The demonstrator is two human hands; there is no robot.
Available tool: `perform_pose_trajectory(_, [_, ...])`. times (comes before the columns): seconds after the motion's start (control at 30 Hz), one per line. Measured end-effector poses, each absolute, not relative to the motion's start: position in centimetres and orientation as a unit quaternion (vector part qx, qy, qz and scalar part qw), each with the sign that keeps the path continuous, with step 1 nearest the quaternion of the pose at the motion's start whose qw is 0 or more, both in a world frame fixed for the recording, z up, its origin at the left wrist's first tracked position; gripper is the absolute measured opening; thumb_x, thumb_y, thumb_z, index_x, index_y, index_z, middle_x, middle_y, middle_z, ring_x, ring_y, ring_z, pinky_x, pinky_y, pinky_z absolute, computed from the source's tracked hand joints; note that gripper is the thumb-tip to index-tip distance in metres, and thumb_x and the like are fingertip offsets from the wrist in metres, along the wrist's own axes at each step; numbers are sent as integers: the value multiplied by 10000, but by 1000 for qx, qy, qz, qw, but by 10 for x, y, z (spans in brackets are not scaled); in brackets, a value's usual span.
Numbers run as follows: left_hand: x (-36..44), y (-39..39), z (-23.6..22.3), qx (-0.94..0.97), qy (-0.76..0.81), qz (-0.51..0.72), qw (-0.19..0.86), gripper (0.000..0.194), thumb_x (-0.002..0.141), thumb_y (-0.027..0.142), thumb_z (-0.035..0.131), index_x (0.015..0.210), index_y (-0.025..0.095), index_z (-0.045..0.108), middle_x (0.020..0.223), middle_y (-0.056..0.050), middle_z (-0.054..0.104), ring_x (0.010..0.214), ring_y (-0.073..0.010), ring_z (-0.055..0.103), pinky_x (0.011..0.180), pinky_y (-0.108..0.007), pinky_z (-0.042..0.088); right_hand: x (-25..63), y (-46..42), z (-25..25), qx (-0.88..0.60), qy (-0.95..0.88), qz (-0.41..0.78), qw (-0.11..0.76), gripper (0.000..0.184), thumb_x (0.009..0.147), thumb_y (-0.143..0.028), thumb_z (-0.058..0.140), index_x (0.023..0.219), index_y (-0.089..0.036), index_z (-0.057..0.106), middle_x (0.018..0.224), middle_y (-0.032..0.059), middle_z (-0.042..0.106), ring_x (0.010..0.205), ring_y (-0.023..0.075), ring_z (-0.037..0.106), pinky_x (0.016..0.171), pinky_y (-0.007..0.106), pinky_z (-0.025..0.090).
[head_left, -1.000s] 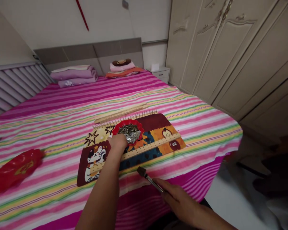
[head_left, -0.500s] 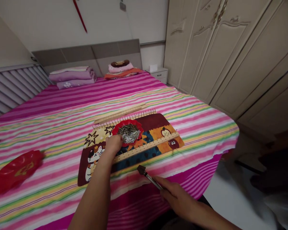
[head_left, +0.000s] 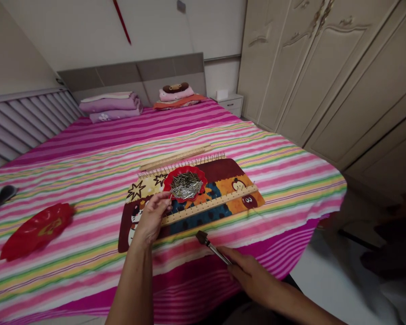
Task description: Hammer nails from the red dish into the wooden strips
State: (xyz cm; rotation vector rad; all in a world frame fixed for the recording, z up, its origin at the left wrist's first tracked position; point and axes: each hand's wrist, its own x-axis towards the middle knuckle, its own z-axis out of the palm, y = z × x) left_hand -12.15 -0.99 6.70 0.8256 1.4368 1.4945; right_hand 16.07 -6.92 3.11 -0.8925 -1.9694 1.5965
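Observation:
My left hand (head_left: 154, 213) is closed in a pinch beside the near rim of a red scalloped dish (head_left: 203, 174), with what looks like a thin nail (head_left: 171, 197) at its fingertips. Loose silvery nails (head_left: 186, 185) fill the dish. In front of the dish lies a wooden strip (head_left: 209, 205) with rows of small holes or dots; a few nails stand in it. My right hand (head_left: 248, 271) grips a hammer (head_left: 217, 253) by its metal shaft, its dark head held over the bed's near edge. Under dish and strip is a cartoon-printed mat (head_left: 223, 169).
Beyond the dish, upright nails (head_left: 189, 162) line another strip, and more wooden strips (head_left: 176, 156) lie behind it. A red plate (head_left: 37, 230) and a dark object (head_left: 3, 196) lie on the striped bed sheet at left. Folded bedding (head_left: 113, 108) sits by the headboard; wardrobes (head_left: 291, 81) stand right.
My left hand has drawn back from the nails in the dish and turned, bringing its fingers to the near side of the rim. The hammer stays nearly still; the view shifts slightly.

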Motion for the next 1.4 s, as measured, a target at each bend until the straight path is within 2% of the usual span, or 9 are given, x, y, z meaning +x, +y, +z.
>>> perform_pose_trajectory(0.13, [-109, -31, 70, 277, 555, 611, 491, 444, 506, 333, 805, 884, 141, 672, 674, 11, 603, 599, -84, 536, 643, -252, 485, 161, -72, 25, -327, -713, 581, 214, 529, 897, -130, 393, 1404, -276, 430, 1369, 21, 557, 1194, 207, 560, 1001, 384, 438])
perform_pose_trajectory(0.27, [-97, -62, 61, 231, 528, 625, 527, 366, 529, 331, 813, 813, 142, 679, 708, -10, 612, 627, -100, 564, 710, -302, 526, 160, -73, 18, -347, -708, 579, 208, 522, 872, -126, 393, 1377, -238, 472, 1260, 39, 645, 1099, 208, 619, 944, 361, 480])
perform_pose_trajectory(0.43, [-98, -99, 31, 148, 477, 673, 545, 283, 564, 293, 812, 744, 155, 644, 684, 9, 575, 624, -76, 537, 691, -269, 529, 155, -71, 23, -367, -710, 568, 196, 505, 859, -185, 405, 1353, -162, 504, 1197, 75, 674, 1074, 229, 624, 961, 392, 468])
perform_pose_trajectory(0.6, [-132, -119, 16, 85, 520, 712, 464, 284, 534, 261, 807, 714, 157, 613, 723, -5, 626, 649, -101, 574, 709, -305, 539, 153, -73, 29, -368, -712, 570, 181, 503, 859, -220, 416, 1353, -196, 510, 1232, 57, 659, 1132, 222, 596, 991, 390, 445])
perform_pose_trajectory(0.8, [-177, -99, 17, 108, 600, 751, 254, 312, 499, 276, 773, 721, 158, 590, 631, 32, 613, 574, -86, 566, 603, -239, 494, 148, -76, 30, -369, -724, 556, 172, 499, 868, -250, 427, 1358, -202, 506, 1263, 67, 641, 1156, 225, 583, 1006, 410, 428])
perform_pose_trajectory(0.9, [-188, -80, 12, 143, 632, 738, 189, 306, 513, 308, 735, 731, 164, 577, 652, 26, 626, 585, -100, 580, 598, -251, 488, 146, -77, 29, -365, -728, 553, 174, 493, 870, -252, 430, 1354, -204, 512, 1275, 71, 633, 1166, 233, 577, 1020, 426, 414])
perform_pose_trajectory(1.4, [-191, -68, -13, 220, 711, 654, 138, 287, 602, 402, 657, 767, 173, 603, 689, 5, 627, 638, -124, 572, 620, -255, 471, 144, -73, 28, -351, -726, 565, 175, 489, 881, -246, 437, 1364, -193, 493, 1337, 79, 582, 1239, 223, 513, 1057, 402, 366])
